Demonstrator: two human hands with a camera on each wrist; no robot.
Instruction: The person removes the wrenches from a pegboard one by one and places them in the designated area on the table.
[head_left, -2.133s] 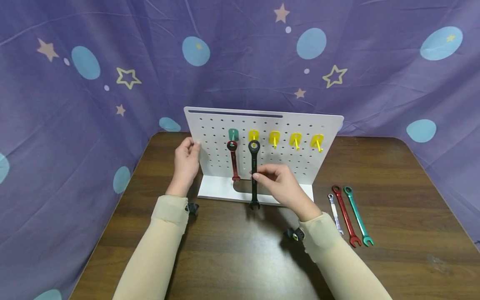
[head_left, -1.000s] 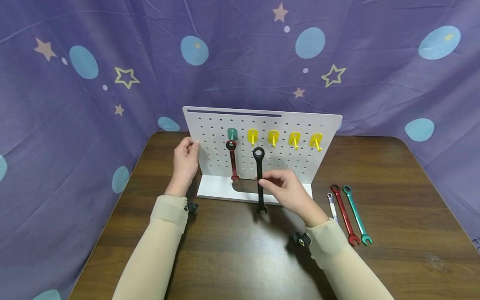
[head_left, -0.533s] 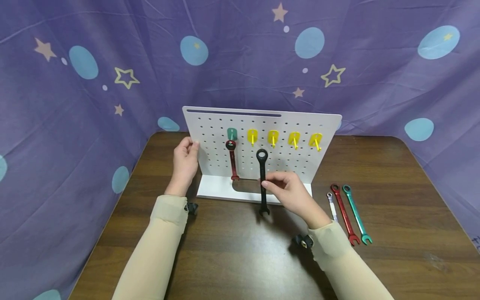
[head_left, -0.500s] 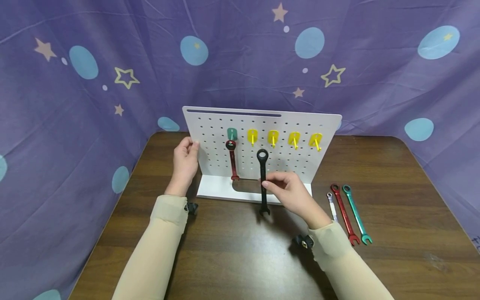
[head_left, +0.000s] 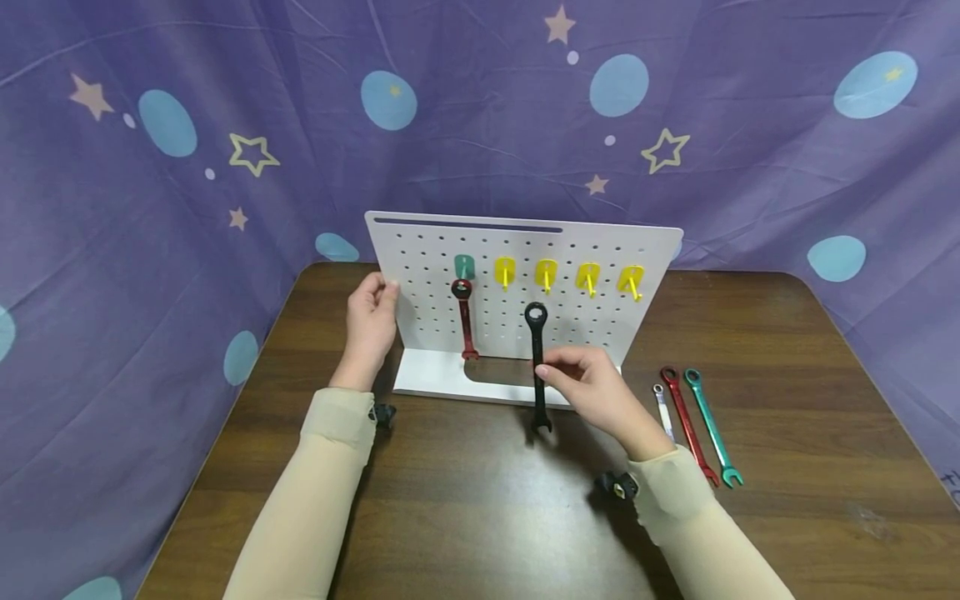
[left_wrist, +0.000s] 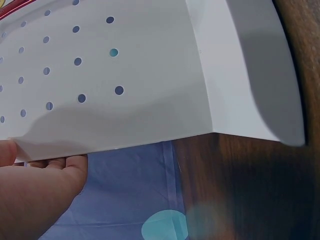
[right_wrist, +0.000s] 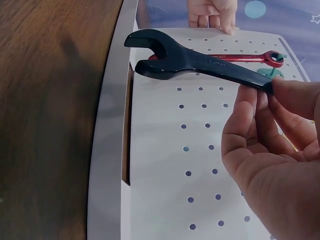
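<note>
Between thumb and fingers, my right hand (head_left: 588,385) pinches a black ratchet wrench (head_left: 537,350) by its shank. The wrench stands nearly upright, ring end up, in front of the white pegboard (head_left: 435,321) and apart from the hooks. In the right wrist view its open end (right_wrist: 167,55) points left. My left hand (head_left: 372,321) grips the pegboard's left edge, thumb in front and fingers behind, as the left wrist view shows. A small red wrench (head_left: 466,321) hangs by its ring from the green hook (head_left: 464,267). To its right the yellow hook (head_left: 505,272) carries nothing.
Three more yellow hooks, among them the rightmost hook (head_left: 632,281), sit along the board. On the table's right lie a small silver wrench (head_left: 663,408), a red wrench (head_left: 686,421) and a green wrench (head_left: 712,425). A purple curtain (head_left: 480,108) hangs behind the wooden table (head_left: 450,517).
The right hand has drawn the black wrench away from the first yellow hook, rightward and down toward me. My left hand keeps its hold on the board's edge.
</note>
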